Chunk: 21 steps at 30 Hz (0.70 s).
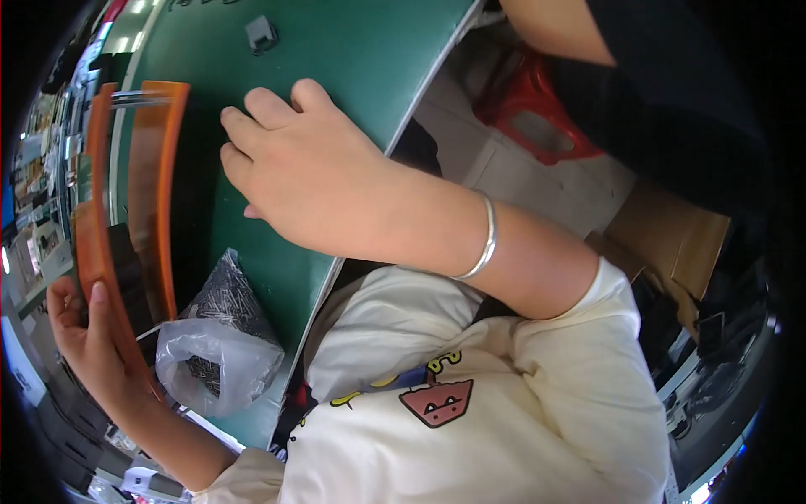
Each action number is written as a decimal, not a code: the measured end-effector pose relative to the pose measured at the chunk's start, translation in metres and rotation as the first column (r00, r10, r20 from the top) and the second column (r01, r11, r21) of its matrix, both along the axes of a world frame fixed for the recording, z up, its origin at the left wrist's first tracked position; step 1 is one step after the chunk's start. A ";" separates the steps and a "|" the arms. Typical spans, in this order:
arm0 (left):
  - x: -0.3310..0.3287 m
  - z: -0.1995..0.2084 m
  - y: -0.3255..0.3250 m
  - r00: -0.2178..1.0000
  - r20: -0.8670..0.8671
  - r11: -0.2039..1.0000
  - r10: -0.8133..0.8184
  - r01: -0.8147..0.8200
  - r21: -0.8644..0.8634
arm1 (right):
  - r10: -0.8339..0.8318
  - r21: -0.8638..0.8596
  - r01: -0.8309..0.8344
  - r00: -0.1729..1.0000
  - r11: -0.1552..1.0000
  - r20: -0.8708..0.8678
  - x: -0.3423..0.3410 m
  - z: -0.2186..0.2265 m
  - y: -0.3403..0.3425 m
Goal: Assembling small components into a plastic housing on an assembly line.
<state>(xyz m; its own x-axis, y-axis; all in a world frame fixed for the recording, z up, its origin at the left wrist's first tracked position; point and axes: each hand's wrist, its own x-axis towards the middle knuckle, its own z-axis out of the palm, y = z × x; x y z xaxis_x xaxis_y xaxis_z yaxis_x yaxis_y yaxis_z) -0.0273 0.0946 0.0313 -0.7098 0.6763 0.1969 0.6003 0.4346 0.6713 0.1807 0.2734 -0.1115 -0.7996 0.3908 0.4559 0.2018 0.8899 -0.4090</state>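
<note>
orange frame (pixel 159 176) seen lengthwise beside left hand (pixel 91 349)

the orange frame is seen at the tabletop's (pixel 277 76) left, its long axis directed nearly top to bottom, its upper end tipped slightly left. its lower part is overlapped by the left thumb; whether it is gripped cannot be told. the right hand (pixel 306 168) is held above the tabletop, fingers curled, any grasp hidden. a bag of metal bits (pixel 222 361) is placed nearby.

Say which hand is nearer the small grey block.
Right. The right hand is below the block in the picture; the left hand is farther off, by the orange panel.
</note>
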 end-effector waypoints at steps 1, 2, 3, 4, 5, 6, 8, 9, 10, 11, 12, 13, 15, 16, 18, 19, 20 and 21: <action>-0.010 0.003 -0.003 0.999 0.019 0.999 -0.029 0.029 -0.021 | -0.008 0.089 0.004 0.999 0.996 0.042 0.002 -0.002 -0.001; -0.020 0.008 -0.005 0.998 0.036 0.998 -0.055 0.057 -0.039 | 0.003 0.117 -0.013 0.997 0.993 0.083 0.006 -0.004 -0.001; -0.026 0.014 -0.006 0.994 0.069 0.994 -0.088 0.092 -0.063 | -0.001 0.105 -0.008 0.997 0.994 0.078 0.009 -0.007 -0.001; -0.032 0.017 -0.006 0.994 0.063 0.993 -0.090 0.094 -0.074 | -0.019 0.171 0.010 0.999 0.985 0.050 0.012 -0.010 -0.002; -0.037 0.021 -0.006 0.990 0.083 0.987 -0.112 0.120 -0.103 | -0.034 0.238 0.029 0.999 0.971 0.019 0.013 -0.012 -0.002; -0.039 0.023 -0.004 0.985 0.105 0.981 -0.134 0.147 -0.127 | -0.036 0.232 0.032 0.999 0.972 0.015 0.014 -0.012 -0.002; -0.037 0.023 -0.002 0.982 0.109 0.977 -0.156 0.169 -0.133 | -0.023 0.217 0.013 0.999 0.976 0.041 0.014 -0.011 -0.003; -0.036 0.022 -0.002 0.977 0.118 0.973 -0.175 0.191 -0.133 | -0.023 0.213 0.014 0.999 0.977 0.038 0.014 -0.011 -0.003; -0.037 0.023 -0.003 0.978 0.116 0.972 -0.175 0.191 -0.136 | -0.029 0.215 0.026 0.999 0.976 0.015 0.014 -0.011 -0.004; -0.039 0.024 -0.004 0.975 0.129 0.971 -0.179 0.196 -0.134 | -0.037 0.217 0.037 0.999 0.975 -0.008 0.014 -0.011 -0.004; -0.040 0.024 -0.005 0.974 0.140 0.971 -0.177 0.196 -0.136 | -0.032 0.213 0.033 0.999 0.976 -0.012 0.014 -0.012 -0.004; -0.042 0.022 -0.006 0.976 0.137 0.972 -0.172 0.191 -0.140 | -0.024 0.196 0.022 1.000 0.980 0.006 0.014 -0.012 -0.004; -0.044 0.020 -0.008 0.973 0.101 0.966 -0.207 0.219 -0.134 | -0.010 0.179 0.006 1.000 0.984 0.021 0.013 -0.013 -0.003; -0.044 0.021 -0.009 0.975 0.098 0.968 -0.200 0.212 -0.135 | -0.008 0.175 0.013 1.000 0.984 -0.029 0.012 -0.013 -0.004; -0.039 0.023 -0.011 0.983 0.118 0.982 -0.140 0.153 -0.111 | 0.021 0.041 -0.017 0.993 0.999 -0.112 0.006 -0.007 -0.010; -0.034 0.025 -0.014 0.992 0.097 0.993 -0.083 0.090 -0.078 | 0.051 -0.084 -0.065 0.987 0.994 -0.154 0.004 0.003 -0.018; -0.027 0.025 -0.015 0.997 0.075 0.999 -0.020 0.023 -0.043 | 0.177 -0.273 -0.257 0.942 0.927 -0.285 0.002 0.011 -0.025; -0.017 0.020 -0.011 0.998 0.028 0.999 0.048 -0.048 0.002 | 0.302 -0.351 -0.419 0.890 0.838 -0.341 0.000 0.020 -0.034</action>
<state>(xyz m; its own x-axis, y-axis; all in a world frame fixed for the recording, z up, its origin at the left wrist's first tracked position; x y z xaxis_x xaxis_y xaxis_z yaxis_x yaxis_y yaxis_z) -0.0438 0.0841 0.0509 -0.7466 0.6410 0.1781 0.5598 0.4608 0.6887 0.1810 0.2395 -0.0920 -0.7934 0.2931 0.5336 -0.2669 0.6202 -0.7376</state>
